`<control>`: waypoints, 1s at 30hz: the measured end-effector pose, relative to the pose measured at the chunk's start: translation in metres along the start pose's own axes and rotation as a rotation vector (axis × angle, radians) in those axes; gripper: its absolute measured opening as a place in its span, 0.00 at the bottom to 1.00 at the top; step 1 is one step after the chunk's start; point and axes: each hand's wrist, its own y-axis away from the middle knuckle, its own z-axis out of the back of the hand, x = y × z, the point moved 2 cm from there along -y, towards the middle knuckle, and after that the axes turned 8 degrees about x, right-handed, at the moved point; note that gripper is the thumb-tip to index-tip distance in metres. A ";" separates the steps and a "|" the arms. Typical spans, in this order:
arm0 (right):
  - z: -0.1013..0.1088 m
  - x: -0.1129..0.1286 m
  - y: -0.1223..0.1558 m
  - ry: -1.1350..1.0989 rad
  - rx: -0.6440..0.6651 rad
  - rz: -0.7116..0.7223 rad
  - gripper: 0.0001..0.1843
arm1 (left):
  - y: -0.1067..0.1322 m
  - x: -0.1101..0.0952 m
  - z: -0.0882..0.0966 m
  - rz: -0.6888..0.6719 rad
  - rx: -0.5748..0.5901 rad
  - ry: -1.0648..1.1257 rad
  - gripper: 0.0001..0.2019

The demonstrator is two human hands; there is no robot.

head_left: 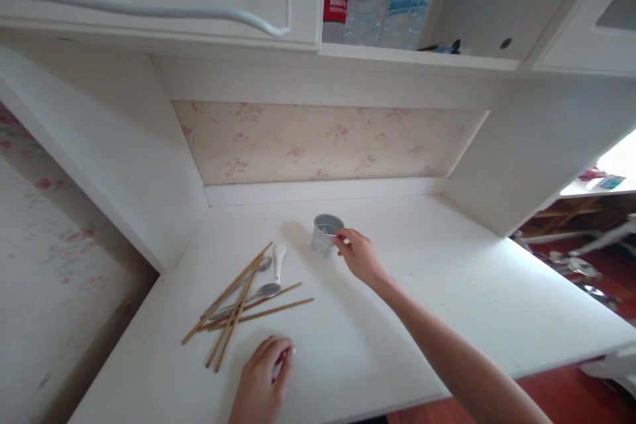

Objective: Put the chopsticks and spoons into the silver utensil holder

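Note:
A small grey-and-white utensil holder [322, 242] with holes in its side stands upright on the white tabletop. My right hand [358, 253] pinches its right rim between thumb and fingers. To its left lies a white ceramic spoon [278, 264]. Several wooden chopsticks [241, 308] are spread crosswise over one another, with a metal spoon [268, 290] among them and a second metal spoon [265, 264] partly hidden under the sticks. Close to the front, my left hand [265, 374] rests near the chopsticks' lower ends, its fingers loosely curled and thumb tip against them; nothing shows in it.
White side panels [114, 152] flank the tabletop [377, 338], and a low ledge runs along the back wall. Overhead is a cabinet shelf [422, 58] holding plastic bottles [370, 0]. A long handle [149, 10] crosses the cabinet door at upper left.

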 end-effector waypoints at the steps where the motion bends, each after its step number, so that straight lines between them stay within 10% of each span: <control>1: 0.001 -0.002 0.013 -0.036 -0.006 -0.005 0.13 | 0.000 0.000 0.000 -0.002 -0.006 0.002 0.11; 7: -0.003 -0.006 0.067 -0.031 0.022 -0.032 0.14 | -0.003 0.001 0.008 0.100 -0.069 -0.028 0.12; 17: -0.011 -0.005 0.082 0.031 0.050 0.013 0.15 | -0.042 0.011 0.083 0.417 -0.118 -0.676 0.14; 30: -0.039 -0.043 0.132 -0.416 0.047 -0.204 0.20 | -0.062 0.053 0.081 0.552 0.105 -0.516 0.20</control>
